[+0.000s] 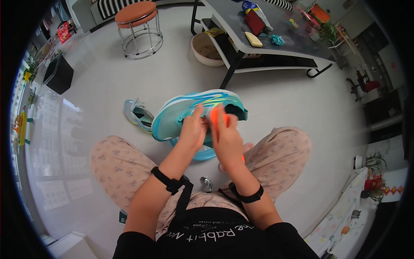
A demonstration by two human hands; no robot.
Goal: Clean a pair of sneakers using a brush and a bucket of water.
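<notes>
A teal, white and blue sneaker (177, 114) with yellow stripes is held up in front of me, its dark opening to the right. My left hand (194, 129) grips it around the laces and tongue. My right hand (227, 140) is closed on an orange object (219, 117) with a whitish end, pressed to the sneaker's lace area; motion blur hides its kind. Below the sneaker, partly covered by it, a blue basin (203, 155) sits on the floor between my legs. A second, pale grey-blue sneaker (137, 114) lies on the floor left of the held one.
Ahead to the right stands a dark low table (241, 26) with a yellow bar (253, 39) and a blue scrubber (277, 40) on it. A pale tub (206, 52) is beside its leg. A round orange stool (137, 15) and a black bin (59, 73) stand on the left.
</notes>
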